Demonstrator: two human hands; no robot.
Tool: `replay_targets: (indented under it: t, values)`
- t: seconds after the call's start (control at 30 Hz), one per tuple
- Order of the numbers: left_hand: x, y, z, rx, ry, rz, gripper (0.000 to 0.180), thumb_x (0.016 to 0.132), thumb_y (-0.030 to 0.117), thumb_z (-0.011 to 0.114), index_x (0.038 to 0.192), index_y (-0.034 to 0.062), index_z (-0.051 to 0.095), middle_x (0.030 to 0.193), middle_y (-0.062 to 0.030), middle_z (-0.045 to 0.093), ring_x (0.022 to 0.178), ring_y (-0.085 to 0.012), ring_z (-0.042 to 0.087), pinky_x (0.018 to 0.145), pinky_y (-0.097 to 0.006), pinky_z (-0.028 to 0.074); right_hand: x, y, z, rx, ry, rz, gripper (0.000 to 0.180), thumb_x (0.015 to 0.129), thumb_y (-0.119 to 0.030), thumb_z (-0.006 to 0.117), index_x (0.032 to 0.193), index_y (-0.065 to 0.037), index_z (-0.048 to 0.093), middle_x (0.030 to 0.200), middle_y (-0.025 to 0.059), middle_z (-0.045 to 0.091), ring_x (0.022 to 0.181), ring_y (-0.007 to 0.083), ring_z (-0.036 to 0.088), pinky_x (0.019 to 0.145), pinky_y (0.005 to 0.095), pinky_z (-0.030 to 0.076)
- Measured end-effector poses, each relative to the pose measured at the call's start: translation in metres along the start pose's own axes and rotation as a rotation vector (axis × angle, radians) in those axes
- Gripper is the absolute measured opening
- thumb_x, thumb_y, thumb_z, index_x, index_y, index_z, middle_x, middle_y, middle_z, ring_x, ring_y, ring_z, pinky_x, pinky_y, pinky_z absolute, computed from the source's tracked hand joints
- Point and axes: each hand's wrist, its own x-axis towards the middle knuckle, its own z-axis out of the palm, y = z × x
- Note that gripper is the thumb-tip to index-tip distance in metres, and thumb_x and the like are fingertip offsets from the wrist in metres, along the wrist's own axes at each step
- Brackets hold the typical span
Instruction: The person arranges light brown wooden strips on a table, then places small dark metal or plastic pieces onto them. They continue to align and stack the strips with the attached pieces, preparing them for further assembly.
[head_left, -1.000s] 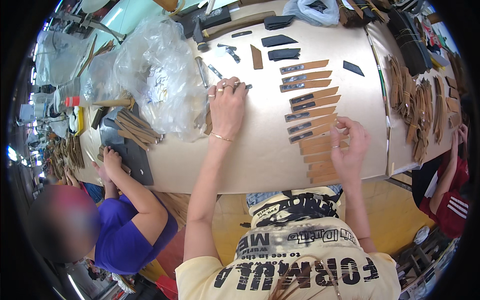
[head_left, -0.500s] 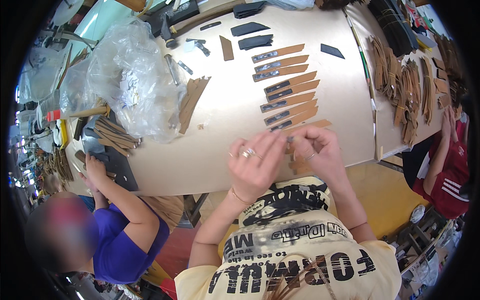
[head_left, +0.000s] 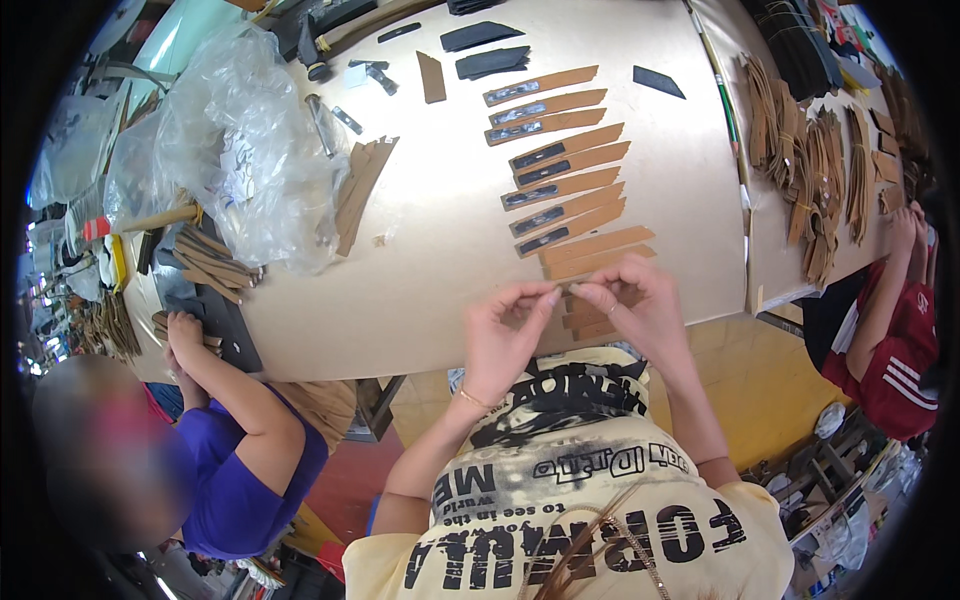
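My left hand (head_left: 508, 325) and my right hand (head_left: 642, 308) meet at the near end of a row of strips. Thumb and forefinger of each are pinched together, tip to tip, around something too small to make out. Just beyond my fingers lie plain brown strips (head_left: 598, 254) with slanted ends. Farther off, a column of brown strips (head_left: 590, 163) carries a dark inlay piece (head_left: 541, 193) on each left end; the farthest inlays look shiny. More brown pieces (head_left: 588, 322) lie beneath and between my hands, partly hidden.
Left of the column are a pile of brown strips (head_left: 362, 195), a clear plastic bag (head_left: 265, 170) and a hammer (head_left: 313, 55). Black pieces (head_left: 492, 62) lie at the back. Bundled strips (head_left: 822, 190) fill the right table. A co-worker in purple (head_left: 250, 450) works at left; another person in red (head_left: 885, 350) stands at right.
My hands have drawn slightly nearer to me, and the left one has turned so its thumb and forefinger show pinched. The plain strips beyond them are now more exposed. The view has shifted slightly.
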Motion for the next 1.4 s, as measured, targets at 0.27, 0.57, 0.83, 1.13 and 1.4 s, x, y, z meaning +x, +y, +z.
replay_targets:
  t: [0.27,0.57,0.83,1.13,1.4]
  values:
    - [0.028,0.006,0.008,0.238,0.104,0.173,0.014,0.089,0.004,0.072,0.101,-0.0036,0.073,0.080,0.0000,0.064,0.068,-0.0024,0.050,0.059,-0.019,0.041,0.024,0.000,0.001,-0.279,0.115,-0.140,0.014,0.080,-0.010,0.078,0.084,0.000,0.071,0.079,0.0095,0.067,0.070,0.0211,0.062,0.066,0.0319,0.046]
    - [0.035,0.008,0.019,0.240,0.180,0.076,0.009,0.087,0.001,0.072,0.093,-0.0047,0.071,0.069,0.0011,0.063,0.055,-0.0003,0.045,0.050,-0.018,0.037,0.030,-0.003,0.006,-0.475,0.141,-0.141,0.011,0.083,-0.014,0.074,0.084,-0.004,0.069,0.075,0.0057,0.067,0.065,0.0195,0.063,0.066,0.0330,0.045]
    - [0.036,0.010,0.019,0.293,0.163,0.088,0.008,0.086,0.001,0.071,0.090,-0.0058,0.070,0.067,-0.0006,0.064,0.054,-0.0006,0.045,0.048,-0.019,0.036,0.034,-0.002,0.008,-0.473,0.132,-0.113,0.012,0.082,-0.010,0.075,0.082,-0.001,0.068,0.073,0.0081,0.066,0.062,0.0209,0.063,0.061,0.0333,0.048]
    - [0.036,0.009,0.021,0.323,0.195,0.137,0.007,0.085,0.000,0.072,0.088,-0.0055,0.070,0.064,-0.0016,0.063,0.052,-0.0020,0.045,0.047,-0.021,0.036,0.034,-0.003,0.009,-0.466,0.091,0.013,0.007,0.085,-0.015,0.071,0.084,-0.008,0.069,0.076,0.0046,0.066,0.078,0.0246,0.063,0.075,0.0391,0.039]
    - [0.032,-0.004,0.024,0.478,0.302,0.383,0.014,0.083,-0.003,0.071,0.097,0.0004,0.071,0.074,-0.0066,0.060,0.055,-0.0102,0.051,0.050,-0.024,0.040,0.033,-0.003,0.012,-0.590,0.152,-0.093,0.011,0.085,-0.014,0.073,0.082,-0.005,0.067,0.073,0.0044,0.064,0.066,0.0203,0.062,0.070,0.0349,0.041]
